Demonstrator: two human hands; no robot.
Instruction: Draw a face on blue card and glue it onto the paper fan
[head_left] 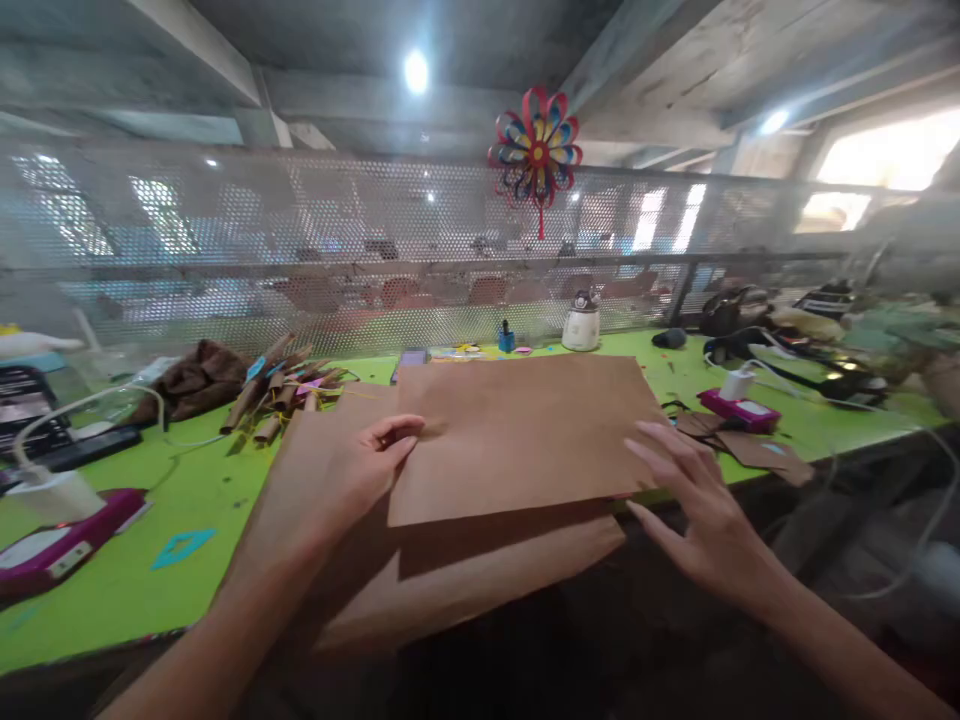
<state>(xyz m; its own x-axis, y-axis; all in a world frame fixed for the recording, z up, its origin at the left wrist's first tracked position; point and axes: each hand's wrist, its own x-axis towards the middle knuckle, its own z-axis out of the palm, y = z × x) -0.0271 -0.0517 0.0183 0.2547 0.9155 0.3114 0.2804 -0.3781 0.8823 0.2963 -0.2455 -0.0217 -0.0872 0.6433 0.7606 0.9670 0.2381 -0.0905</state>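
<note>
Here, left hand (352,470) pinching the top brown paper sheet (517,435), right hand (697,510) spread flat at its corner.

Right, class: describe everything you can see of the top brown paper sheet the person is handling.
The top brown paper sheet is plain, matte kraft-looking paper, rectangular, flat and uncreased. It lies over more brown sheets on the green table, its near edge raised and casting a shadow on the sheet below. The left hand pinches its left edge, thumb on top; the right hand has its fingertips at the near right corner.
</note>
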